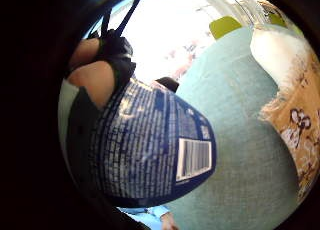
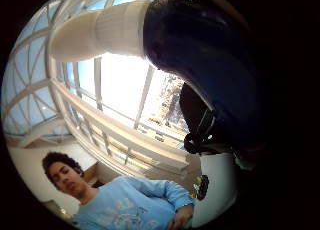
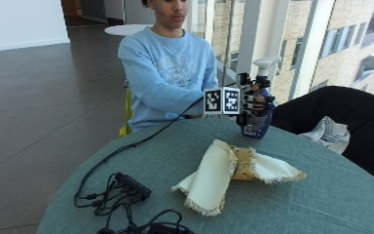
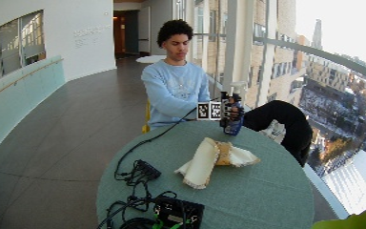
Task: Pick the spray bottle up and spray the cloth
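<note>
The right hand has its fingers wrapped round the lifted spray bottle, so only spraying the cloth remains.

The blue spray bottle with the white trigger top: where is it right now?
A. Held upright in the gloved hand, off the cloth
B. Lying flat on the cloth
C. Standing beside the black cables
A: the gloved right hand grips the blue spray bottle upright, behind the cream fringed cloth.
</note>
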